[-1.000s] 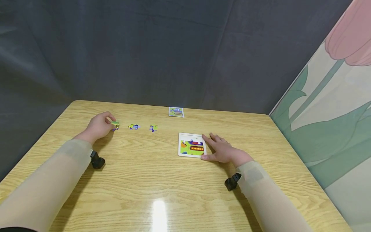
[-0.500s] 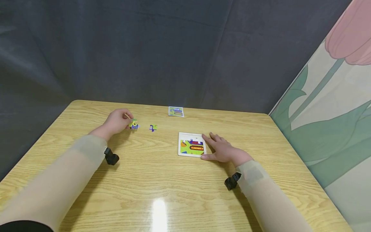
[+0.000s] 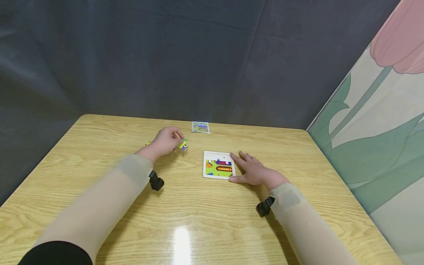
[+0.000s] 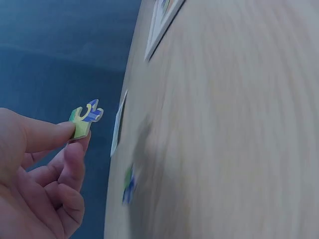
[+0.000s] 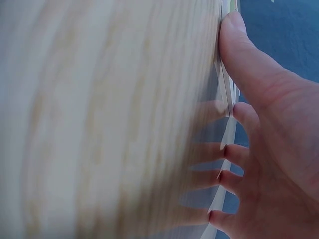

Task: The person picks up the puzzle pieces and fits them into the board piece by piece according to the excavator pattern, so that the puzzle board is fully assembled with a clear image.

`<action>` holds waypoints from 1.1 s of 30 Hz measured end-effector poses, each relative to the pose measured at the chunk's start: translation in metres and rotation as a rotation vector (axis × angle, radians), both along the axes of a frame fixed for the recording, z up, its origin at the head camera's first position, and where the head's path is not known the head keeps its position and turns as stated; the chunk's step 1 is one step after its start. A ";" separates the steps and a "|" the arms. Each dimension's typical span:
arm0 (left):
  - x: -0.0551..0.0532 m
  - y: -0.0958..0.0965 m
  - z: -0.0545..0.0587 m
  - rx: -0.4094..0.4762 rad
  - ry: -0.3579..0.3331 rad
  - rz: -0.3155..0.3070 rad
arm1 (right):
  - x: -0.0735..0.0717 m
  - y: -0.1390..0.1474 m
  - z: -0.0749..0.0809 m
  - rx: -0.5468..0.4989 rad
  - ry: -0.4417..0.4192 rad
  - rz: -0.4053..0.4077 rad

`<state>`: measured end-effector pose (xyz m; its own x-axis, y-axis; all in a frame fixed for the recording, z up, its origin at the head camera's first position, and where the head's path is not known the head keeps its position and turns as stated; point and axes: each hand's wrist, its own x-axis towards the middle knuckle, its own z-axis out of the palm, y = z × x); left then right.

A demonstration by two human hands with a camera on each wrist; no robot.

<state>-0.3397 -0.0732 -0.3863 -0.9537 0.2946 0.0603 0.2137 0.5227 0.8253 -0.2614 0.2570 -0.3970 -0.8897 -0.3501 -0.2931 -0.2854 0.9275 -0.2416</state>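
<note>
Between thumb and fingers my left hand (image 3: 165, 141) pinches a small jigsaw piece (image 4: 85, 119) in green, yellow and blue, raised above the table. Another jigsaw piece (image 4: 128, 185) lies on the wood below that hand in the left wrist view; in the head view the hand mostly hides it. A further yellow piece (image 3: 148, 143) peeks out behind the left wrist. My right hand (image 3: 251, 171) rests with spread fingers at the right side of a white puzzle tray (image 3: 215, 156), thumb and index finger touching its edge. Inside the tray, joined pieces show an orange-tracked digger.
A small picture card (image 3: 200, 127) of a digger lies near the far edge of the wooden table (image 3: 198, 213). Behind it hangs a dark curtain (image 3: 165, 62); a flower-patterned panel (image 3: 381, 121) stands along the right.
My left hand has carried the pinched piece rightward, passing over the other loose pieces toward the tray. The right hand has stayed in place at the tray's side.
</note>
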 end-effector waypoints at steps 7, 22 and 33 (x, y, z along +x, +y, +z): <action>0.003 0.040 -0.010 0.004 0.008 -0.018 | 0.001 -0.001 0.001 0.001 -0.001 -0.001; 0.010 0.087 -0.025 0.015 -0.063 -0.052 | 0.000 0.000 -0.001 0.002 0.002 -0.005; 0.012 0.090 -0.029 -0.019 -0.061 -0.055 | 0.002 -0.001 0.001 -0.005 0.002 -0.013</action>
<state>-0.3279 0.0167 -0.4155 -0.9379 0.3469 -0.0039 0.1916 0.5273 0.8278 -0.2597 0.2555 -0.3961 -0.8948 -0.3396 -0.2898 -0.2735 0.9301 -0.2453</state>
